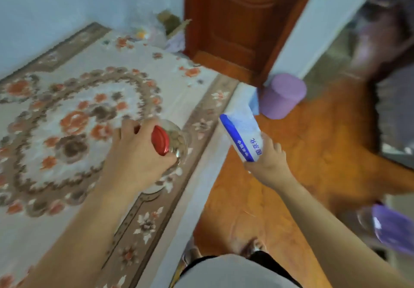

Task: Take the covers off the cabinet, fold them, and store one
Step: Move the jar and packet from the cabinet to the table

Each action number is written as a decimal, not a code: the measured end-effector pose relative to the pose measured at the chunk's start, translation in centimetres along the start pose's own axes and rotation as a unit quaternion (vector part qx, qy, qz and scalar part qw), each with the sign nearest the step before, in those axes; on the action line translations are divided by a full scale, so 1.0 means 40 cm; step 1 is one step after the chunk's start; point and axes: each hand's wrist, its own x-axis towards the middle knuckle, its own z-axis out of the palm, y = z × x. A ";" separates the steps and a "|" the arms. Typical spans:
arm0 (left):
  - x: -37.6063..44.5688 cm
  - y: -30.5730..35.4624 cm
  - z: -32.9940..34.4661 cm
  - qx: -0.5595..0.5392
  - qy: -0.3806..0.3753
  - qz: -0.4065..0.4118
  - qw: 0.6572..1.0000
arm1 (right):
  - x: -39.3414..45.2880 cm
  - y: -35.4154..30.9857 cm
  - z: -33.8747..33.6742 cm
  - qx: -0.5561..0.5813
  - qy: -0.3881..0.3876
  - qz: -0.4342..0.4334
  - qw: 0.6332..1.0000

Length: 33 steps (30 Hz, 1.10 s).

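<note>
A floral cover [74,113], cream with orange and brown flowers and a brown border, lies spread over the white cabinet [201,171] on the left. My left hand [136,153] grips a clear glass jar with a red lid [170,141] near the cover's right edge; whether the jar rests on the cover I cannot tell. My right hand [268,160] holds a white and blue packet [243,135] in the air, just past the cabinet's edge and above the floor. The frame is blurred by motion.
A purple cylindrical bin [282,96] stands on the orange wooden floor [313,153] by a brown wooden door [237,18]. Bags and small items [156,32] crowd the cabinet's far corner. A purple object [392,227] sits at the right edge.
</note>
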 end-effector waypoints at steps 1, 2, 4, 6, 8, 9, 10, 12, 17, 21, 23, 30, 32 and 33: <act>-0.004 0.059 0.019 0.006 -0.012 0.033 0.999 | -0.027 0.041 -0.039 0.011 0.023 0.011 1.000; -0.010 0.102 0.033 0.010 -0.022 0.052 0.998 | -0.050 0.064 -0.064 0.018 0.038 0.013 0.999; -0.049 0.231 0.089 0.025 -0.043 0.123 0.991 | -0.136 0.162 -0.136 0.038 0.089 0.049 0.994; -0.117 0.359 0.163 0.038 -0.069 0.192 0.978 | -0.250 0.291 -0.196 0.065 0.129 0.092 0.985; -0.202 0.477 0.251 0.051 -0.099 0.250 0.962 | -0.381 0.437 -0.243 0.081 0.159 0.142 0.974; -0.254 0.532 0.301 0.058 -0.115 0.280 0.951 | -0.452 0.512 -0.263 0.088 0.174 0.168 0.966; -0.312 0.586 0.354 0.063 -0.131 0.309 0.940 | -0.529 0.589 -0.283 0.095 0.189 0.193 0.958; -0.444 0.698 0.464 0.066 -0.166 0.355 0.917 | -0.696 0.742 -0.323 0.102 0.217 0.239 0.941; -0.814 0.963 0.688 0.062 -0.260 0.434 0.860 | -1.108 1.042 -0.421 0.121 0.254 0.364 0.888; -1.064 1.141 0.802 0.068 -0.305 0.492 0.813 | -1.353 1.217 -0.496 0.126 0.272 0.436 0.848; -1.158 1.224 0.867 0.069 -0.327 0.512 0.791 | -1.433 1.300 -0.532 0.126 0.284 0.465 0.829; -1.328 1.448 1.108 0.100 -0.368 0.539 0.751 | -1.576 1.595 -0.613 0.145 0.276 0.545 0.779; -1.360 1.535 1.195 0.103 -0.376 0.544 0.744 | -1.593 1.699 -0.661 0.142 0.274 0.563 0.767; -1.382 1.587 1.238 0.110 -0.375 0.552 0.737 | -1.606 1.748 -0.688 0.143 0.276 0.575 0.757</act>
